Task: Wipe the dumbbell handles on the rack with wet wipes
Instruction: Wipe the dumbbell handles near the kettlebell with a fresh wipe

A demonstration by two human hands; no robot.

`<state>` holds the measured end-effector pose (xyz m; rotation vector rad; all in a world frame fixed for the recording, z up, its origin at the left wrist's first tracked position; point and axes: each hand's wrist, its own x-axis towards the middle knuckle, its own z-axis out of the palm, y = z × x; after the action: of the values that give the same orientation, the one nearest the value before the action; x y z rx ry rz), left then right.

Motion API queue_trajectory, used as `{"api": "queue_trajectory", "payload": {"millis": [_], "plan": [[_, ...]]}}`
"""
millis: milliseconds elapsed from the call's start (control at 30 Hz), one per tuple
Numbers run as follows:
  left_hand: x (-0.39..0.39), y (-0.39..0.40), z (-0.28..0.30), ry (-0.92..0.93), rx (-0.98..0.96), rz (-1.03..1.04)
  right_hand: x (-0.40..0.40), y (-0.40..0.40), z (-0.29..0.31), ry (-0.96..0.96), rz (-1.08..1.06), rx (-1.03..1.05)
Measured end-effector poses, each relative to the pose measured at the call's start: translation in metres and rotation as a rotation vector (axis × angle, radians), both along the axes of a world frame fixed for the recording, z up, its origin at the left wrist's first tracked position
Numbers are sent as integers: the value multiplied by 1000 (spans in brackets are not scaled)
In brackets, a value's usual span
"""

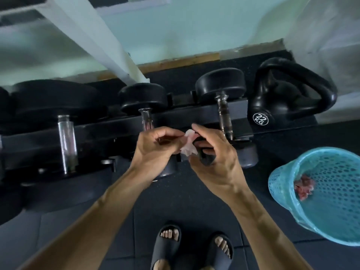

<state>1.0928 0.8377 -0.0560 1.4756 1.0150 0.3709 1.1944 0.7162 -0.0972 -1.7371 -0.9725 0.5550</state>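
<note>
A black rack point(109, 131) carries three dumbbells with chrome handles: a left one point(67, 143), a middle one point(147, 118) and a right one point(225, 115). In front of the rack, between the middle and right handles, both my hands hold a small crumpled pale wet wipe point(188, 145). My left hand point(157, 147) pinches its left side with curled fingers. My right hand point(212, 154) pinches its right side and also holds a dark object in its palm. The lower part of the middle handle is hidden behind my left hand.
A black 22 kg kettlebell point(288, 94) stands on the floor right of the rack. A blue mesh bin point(327, 207) with a used pinkish wipe point(303, 187) inside sits at the right. My feet in dark slides point(167, 244) stand on dark rubber floor tiles.
</note>
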Motion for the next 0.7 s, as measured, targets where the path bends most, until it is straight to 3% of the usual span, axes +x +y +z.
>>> {"api": "queue_trajectory", "payload": {"millis": [167,400,467,600,700], "plan": [[-40,19,5,-60,-188,163,-41,31,3,86,-22,17],[-83,35,-3,-147,-356,82,-77,57,8,141,-99,18],[-90,41,-8,-78,-264,-11,-78,62,5,132,-119,-4],[-96,42,-37,160,222,-22,-64,76,-6,196,-270,-103],[-93,24,-68,271,288,69,-47,88,-20,212,-367,-169]]}}
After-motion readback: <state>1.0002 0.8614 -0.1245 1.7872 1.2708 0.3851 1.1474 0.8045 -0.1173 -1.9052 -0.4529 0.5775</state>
